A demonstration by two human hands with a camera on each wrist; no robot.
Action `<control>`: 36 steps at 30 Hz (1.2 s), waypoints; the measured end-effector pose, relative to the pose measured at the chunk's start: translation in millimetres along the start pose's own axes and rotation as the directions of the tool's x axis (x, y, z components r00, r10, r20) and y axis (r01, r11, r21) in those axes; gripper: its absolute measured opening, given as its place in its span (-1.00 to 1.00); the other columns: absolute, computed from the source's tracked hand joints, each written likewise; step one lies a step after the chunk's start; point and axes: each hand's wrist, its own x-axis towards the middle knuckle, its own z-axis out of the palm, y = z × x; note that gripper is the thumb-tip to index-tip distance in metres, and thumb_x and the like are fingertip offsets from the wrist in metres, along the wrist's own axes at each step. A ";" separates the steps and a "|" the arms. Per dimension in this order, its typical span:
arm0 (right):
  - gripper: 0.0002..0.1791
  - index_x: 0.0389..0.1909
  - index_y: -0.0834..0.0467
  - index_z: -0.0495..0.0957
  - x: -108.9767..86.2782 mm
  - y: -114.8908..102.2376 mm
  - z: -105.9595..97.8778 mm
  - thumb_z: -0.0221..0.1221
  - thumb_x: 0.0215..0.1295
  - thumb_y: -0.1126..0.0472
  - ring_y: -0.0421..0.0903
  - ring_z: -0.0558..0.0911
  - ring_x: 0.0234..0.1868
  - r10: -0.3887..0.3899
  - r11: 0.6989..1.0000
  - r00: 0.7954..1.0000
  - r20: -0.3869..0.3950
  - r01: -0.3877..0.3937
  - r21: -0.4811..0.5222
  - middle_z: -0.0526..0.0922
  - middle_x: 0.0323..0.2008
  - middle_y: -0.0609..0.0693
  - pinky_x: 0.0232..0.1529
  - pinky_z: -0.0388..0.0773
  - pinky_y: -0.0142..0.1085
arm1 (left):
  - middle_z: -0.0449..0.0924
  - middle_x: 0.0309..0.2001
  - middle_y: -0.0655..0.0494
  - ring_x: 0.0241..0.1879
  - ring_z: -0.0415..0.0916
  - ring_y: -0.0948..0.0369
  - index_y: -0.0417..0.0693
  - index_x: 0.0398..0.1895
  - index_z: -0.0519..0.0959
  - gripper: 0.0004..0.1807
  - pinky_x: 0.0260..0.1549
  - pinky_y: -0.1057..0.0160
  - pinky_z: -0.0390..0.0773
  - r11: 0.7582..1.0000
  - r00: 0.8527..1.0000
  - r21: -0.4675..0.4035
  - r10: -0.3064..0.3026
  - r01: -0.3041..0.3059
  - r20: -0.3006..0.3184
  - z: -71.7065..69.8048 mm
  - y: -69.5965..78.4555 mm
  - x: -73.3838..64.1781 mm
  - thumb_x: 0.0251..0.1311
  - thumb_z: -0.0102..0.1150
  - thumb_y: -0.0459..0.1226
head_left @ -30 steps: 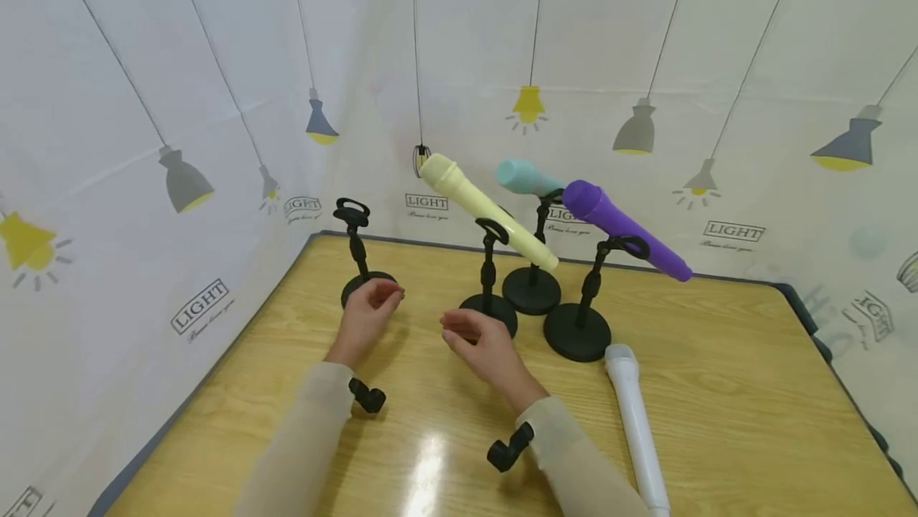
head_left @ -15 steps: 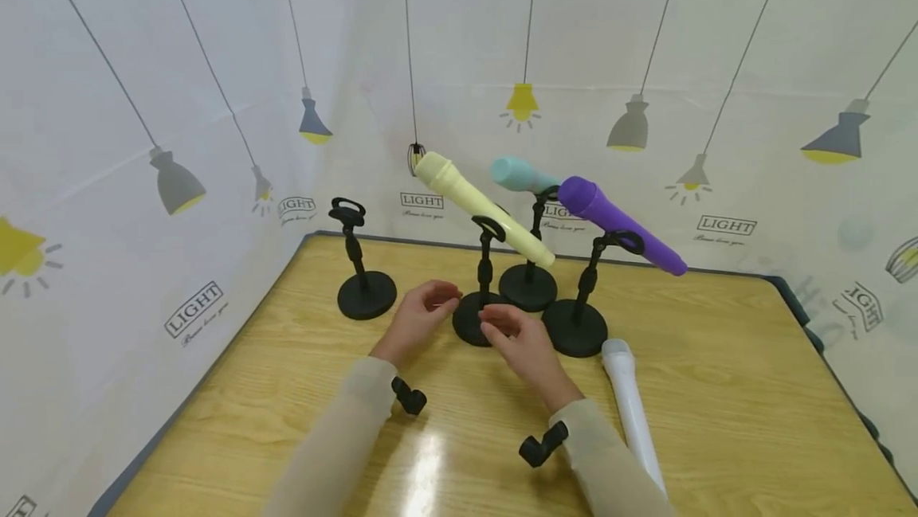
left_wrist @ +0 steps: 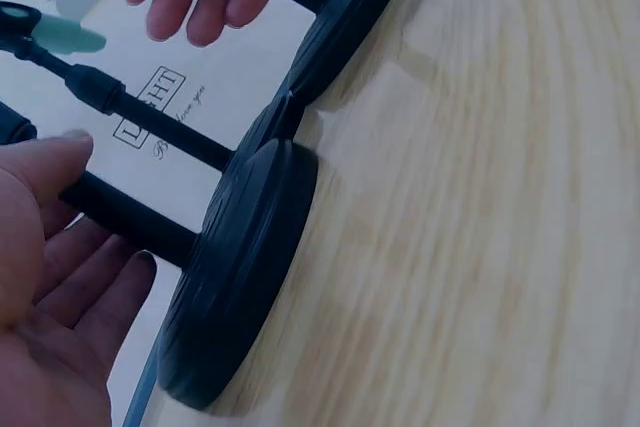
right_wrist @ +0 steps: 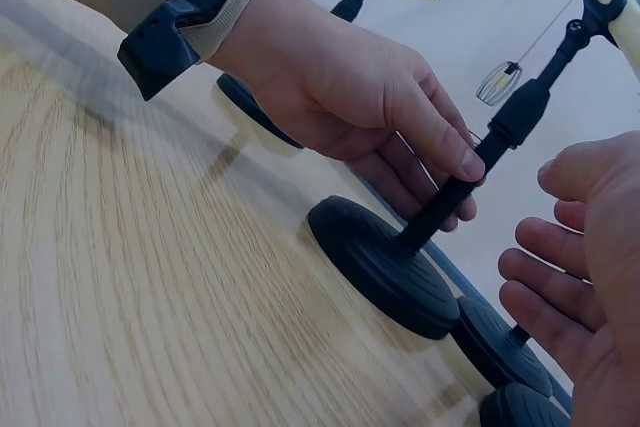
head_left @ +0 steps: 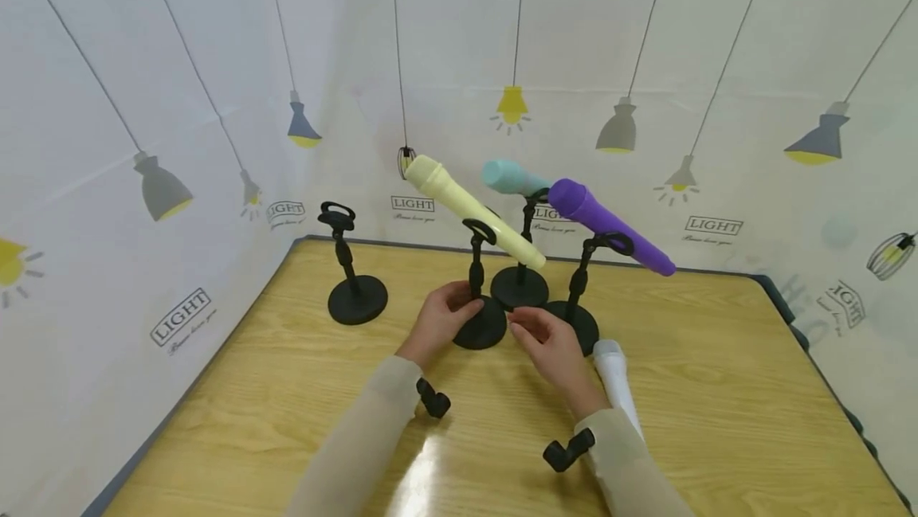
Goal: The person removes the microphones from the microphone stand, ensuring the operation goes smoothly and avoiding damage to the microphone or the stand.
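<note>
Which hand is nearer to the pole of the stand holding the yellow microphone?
Left. The left hand is around the pole; the right hand is to the pole's right, apart from it.

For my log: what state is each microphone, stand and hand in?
Yellow microphone: tilted, mounted
Teal microphone: tilted, mounted
Purple microphone: tilted, mounted
White microphone: lying on the table
Leftmost stand: upright, unloaded
Yellow microphone's stand: upright
Teal microphone's stand: upright
Purple microphone's stand: upright
Left hand: around yellow microphone's stand
Right hand: empty

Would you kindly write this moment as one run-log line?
left hand: around stand holding yellow microphone; right hand: nearby, holding nothing; purple microphone, teal microphone: on stands; white microphone: on table; leftmost stand: without microphone
</note>
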 end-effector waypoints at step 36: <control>-0.46 0.43 0.32 0.49 2.8 -20.0 -30.5 0.33 0.53 0.26 -0.45 0.70 0.11 -0.107 0.974 0.992 -0.063 0.117 0.195 0.68 0.30 0.32 0.13 0.66 -0.54 | 0.81 0.07 -0.01 0.11 0.75 0.04 -0.18 0.22 0.71 -0.64 0.21 -0.04 0.72 0.998 0.998 0.062 -0.018 0.014 0.066 -3.9 6.7 -20.7 0.54 0.31 -0.15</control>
